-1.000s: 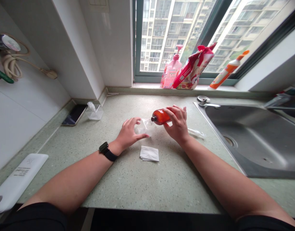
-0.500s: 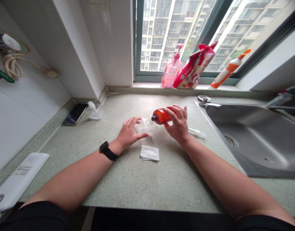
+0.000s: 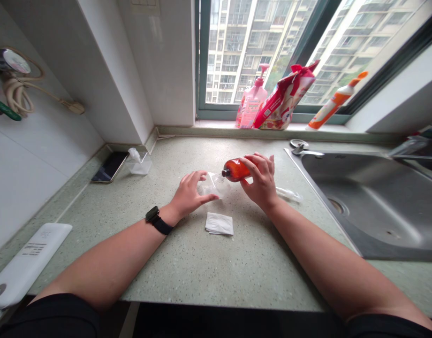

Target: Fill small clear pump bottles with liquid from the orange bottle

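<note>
My right hand (image 3: 260, 180) grips an amber bottle (image 3: 238, 170), tilted almost level with its open neck pointing left. The neck is over a clear plastic container (image 3: 216, 185), whose outline is hard to make out against the counter. Around the container's left side curves my left hand (image 3: 189, 193), thumb in front and fingers behind. A black watch is on that wrist. Close in front lies a folded white tissue (image 3: 219, 224). Right of my right hand is a slim clear-and-white plastic piece (image 3: 289, 194), partly hidden by the hand.
At the back left are a phone (image 3: 110, 167) and a clear box (image 3: 138, 163) with a white piece in it. A white power bank (image 3: 29, 263) lies front left. The steel sink (image 3: 377, 202) is on the right. A pink pump bottle (image 3: 251, 105) stands on the windowsill with other packages.
</note>
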